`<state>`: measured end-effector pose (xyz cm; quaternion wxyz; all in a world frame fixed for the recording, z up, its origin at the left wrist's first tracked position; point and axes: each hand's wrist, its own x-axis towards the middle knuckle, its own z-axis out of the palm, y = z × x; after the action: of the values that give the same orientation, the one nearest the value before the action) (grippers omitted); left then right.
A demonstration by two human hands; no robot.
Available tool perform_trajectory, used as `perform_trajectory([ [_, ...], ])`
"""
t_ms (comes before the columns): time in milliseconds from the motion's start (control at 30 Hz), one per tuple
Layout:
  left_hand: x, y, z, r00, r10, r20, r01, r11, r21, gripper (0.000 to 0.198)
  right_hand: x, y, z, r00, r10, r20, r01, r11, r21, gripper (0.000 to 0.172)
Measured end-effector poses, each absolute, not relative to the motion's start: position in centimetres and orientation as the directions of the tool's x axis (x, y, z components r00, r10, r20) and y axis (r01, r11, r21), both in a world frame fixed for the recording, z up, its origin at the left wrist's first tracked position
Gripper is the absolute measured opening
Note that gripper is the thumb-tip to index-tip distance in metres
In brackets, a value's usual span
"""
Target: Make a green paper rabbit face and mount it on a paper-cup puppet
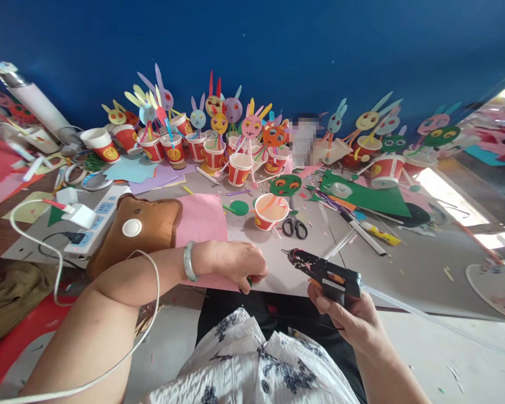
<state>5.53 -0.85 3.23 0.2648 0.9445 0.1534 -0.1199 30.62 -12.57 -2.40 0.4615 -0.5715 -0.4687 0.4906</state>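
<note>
My right hand (pixel 356 320) grips a black hot glue gun (pixel 328 273) whose nozzle points left, with a long clear glue stick (pixel 398 304) coming out of its back. My left hand (pixel 242 262) is closed near the table's front edge, its fingers around a small dark green piece (pixel 248 283) that is mostly hidden. Beyond the hands stands a red and white paper cup (pixel 270 212) with a green paper face (pixel 285 185) above its rim. Black scissors (pixel 295 228) lie beside that cup. A green paper disc (pixel 238 208) on a stick rests to its left.
Several paper cups with rabbit-like paper faces line the blue wall (pixel 252 45). A brown hand warmer (pixel 137 233) sits on pink paper (pixel 204 216) by a white power strip (pixel 99 219). A white cable (pixel 157 292) crosses my left arm. Markers (pixel 364 233) and green paper (pixel 364 193) lie right.
</note>
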Motion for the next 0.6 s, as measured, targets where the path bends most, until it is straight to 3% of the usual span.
perform_trajectory([
  [433, 4.6, -0.4, 2.1, 0.943, 0.255, -0.214, 0.331, -0.790, 0.517, 0.012, 29.6, -12.9, -1.4, 0.133, 0.987, -0.094, 0.054, -0.102, -0.993, 0.025],
  [600, 4.6, 0.3, 1.7, 0.935, 0.344, -0.083, 0.332, -0.770, 0.544, 0.018, 30.6, -12.7, -2.5, 0.112, 0.992, -0.054, -0.004, -0.054, -0.999, 0.032],
])
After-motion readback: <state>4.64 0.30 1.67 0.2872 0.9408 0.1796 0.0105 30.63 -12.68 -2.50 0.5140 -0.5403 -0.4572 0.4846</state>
